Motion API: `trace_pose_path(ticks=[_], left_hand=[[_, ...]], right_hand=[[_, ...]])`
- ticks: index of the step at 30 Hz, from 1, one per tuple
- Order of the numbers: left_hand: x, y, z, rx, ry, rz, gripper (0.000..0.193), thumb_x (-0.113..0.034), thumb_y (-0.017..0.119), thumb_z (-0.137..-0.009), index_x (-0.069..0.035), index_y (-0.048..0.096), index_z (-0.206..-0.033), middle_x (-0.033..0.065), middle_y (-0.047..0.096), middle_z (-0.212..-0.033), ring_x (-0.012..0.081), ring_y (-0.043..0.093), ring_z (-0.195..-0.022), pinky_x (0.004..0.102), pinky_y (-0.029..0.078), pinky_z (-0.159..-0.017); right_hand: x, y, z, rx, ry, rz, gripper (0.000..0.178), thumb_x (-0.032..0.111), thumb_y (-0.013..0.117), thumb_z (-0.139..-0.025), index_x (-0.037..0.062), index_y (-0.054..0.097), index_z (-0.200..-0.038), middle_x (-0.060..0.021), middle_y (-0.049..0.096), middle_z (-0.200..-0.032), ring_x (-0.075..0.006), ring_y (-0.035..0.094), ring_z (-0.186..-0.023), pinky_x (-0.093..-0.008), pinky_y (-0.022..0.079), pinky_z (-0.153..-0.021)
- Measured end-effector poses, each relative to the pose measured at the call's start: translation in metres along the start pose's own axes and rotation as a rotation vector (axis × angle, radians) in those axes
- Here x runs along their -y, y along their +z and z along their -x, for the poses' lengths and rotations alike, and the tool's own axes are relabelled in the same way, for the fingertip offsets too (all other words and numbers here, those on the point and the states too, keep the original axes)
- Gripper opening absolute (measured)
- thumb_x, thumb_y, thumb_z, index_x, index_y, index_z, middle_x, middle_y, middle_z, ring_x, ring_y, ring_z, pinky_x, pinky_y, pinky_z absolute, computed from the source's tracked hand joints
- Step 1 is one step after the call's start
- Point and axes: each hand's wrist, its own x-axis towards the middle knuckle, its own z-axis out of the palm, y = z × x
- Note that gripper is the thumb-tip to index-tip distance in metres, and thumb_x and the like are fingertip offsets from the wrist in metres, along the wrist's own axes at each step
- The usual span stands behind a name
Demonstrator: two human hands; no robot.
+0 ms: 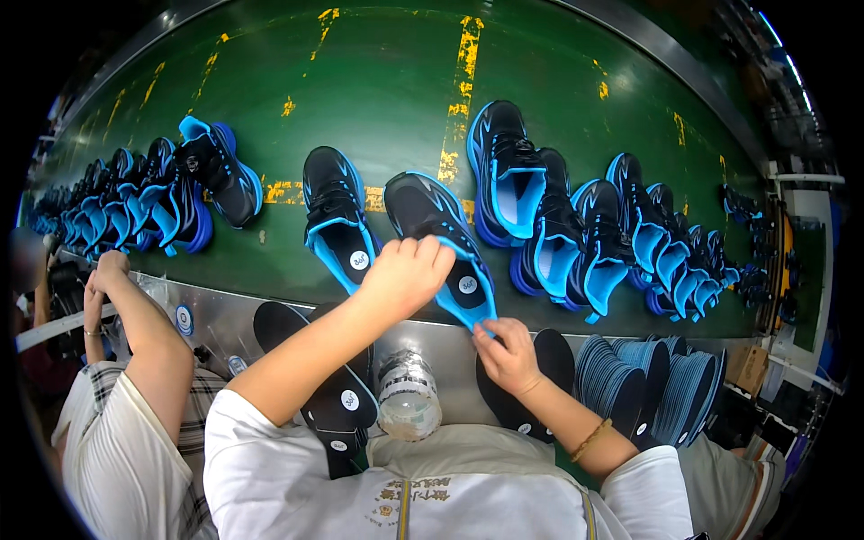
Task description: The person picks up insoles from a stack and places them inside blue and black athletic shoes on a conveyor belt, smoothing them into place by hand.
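Note:
A black and blue sneaker (423, 202) lies in front of me, its toe pointing away. My left hand (409, 277) is closed on the side of its collar, knuckles up, the fingertips hidden. The fingers of my right hand (509, 354) pinch the bright blue heel edge. Inside the shoe an insole with a round white sticker (467, 285) shows. Just left of it rests a matching sneaker (333, 193) with a similar sticker inside, its heel partly behind my left forearm.
Sneakers line the green worktable (378, 81) in a left row (135, 202) and a right row (576, 234). Along the near metal ledge sit stacked insoles (612, 373), loose black insoles (551, 367) and a clear plastic container (409, 405). A co-worker's arm (148, 315) reaches in at left.

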Motion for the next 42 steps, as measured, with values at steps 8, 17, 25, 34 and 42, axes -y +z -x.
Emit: trace_pose_path(ticks=[8, 17, 25, 34, 42], left_hand=[[0.045, -0.011, -0.02, 0.157, 0.142, -0.264, 0.016, -0.015, 0.05, -0.073, -0.008, 0.051, -0.088, 0.0046, 0.05, -0.08, 0.0197, 0.055, -0.069, 0.0325, 0.043, -0.059], [0.028, -0.078, -0.057, -0.223, -0.545, 1.203, 0.015, -0.003, 0.048, -0.075, -0.001, 0.044, -0.061, 0.0092, 0.061, -0.089, 0.0077, 0.047, -0.066, 0.0235, 0.039, -0.055], [-0.019, -0.036, -0.091, -0.357, -0.627, 1.067, 0.029, -0.01, 0.057, -0.073, -0.006, 0.034, -0.056, -0.0032, 0.034, -0.053, 0.0046, 0.032, -0.052, 0.0232, 0.028, -0.045], [-0.009, 0.011, -0.129, -0.033, -0.435, 0.184, 0.049, -0.03, 0.061, -0.078, -0.011, 0.044, -0.121, 0.0171, 0.058, -0.077, 0.0376, 0.058, -0.072, 0.0431, 0.047, -0.06], [-0.011, 0.007, -0.161, -0.001, -0.345, 0.166, 0.045, -0.038, 0.048, -0.085, -0.008, 0.047, -0.117, 0.0173, 0.058, -0.087, 0.0351, 0.059, -0.077, 0.0413, 0.048, -0.067]], right_hand=[[0.02, -0.013, -0.049, -0.091, 0.09, -0.08, 0.036, 0.006, 0.065, -0.072, 0.0067, 0.057, -0.107, -0.0138, 0.049, -0.106, -0.03, 0.051, -0.092, -0.0373, 0.041, -0.079], [-0.047, -0.067, -0.019, 0.103, 0.571, 0.502, 0.068, 0.053, 0.065, -0.065, 0.0222, 0.047, -0.123, -0.037, 0.038, -0.117, -0.0475, 0.039, -0.11, -0.0492, 0.028, -0.095], [-0.106, -0.1, -0.053, 0.181, 0.693, 0.484, 0.053, 0.056, 0.062, -0.065, 0.0092, 0.067, -0.088, -0.0164, 0.047, -0.1, -0.0293, 0.052, -0.088, -0.0364, 0.039, -0.077], [-0.126, -0.171, -0.02, -0.347, 0.437, 0.448, 0.077, 0.035, 0.075, -0.061, 0.0092, 0.04, -0.124, -0.0161, 0.039, -0.124, -0.0336, 0.043, -0.108, -0.0424, 0.034, -0.089], [0.007, -0.223, 0.145, 0.012, 0.804, 0.392, 0.072, 0.018, 0.072, -0.062, 0.0034, 0.039, -0.124, -0.0176, 0.045, -0.118, -0.0353, 0.043, -0.109, -0.0429, 0.032, -0.092]])
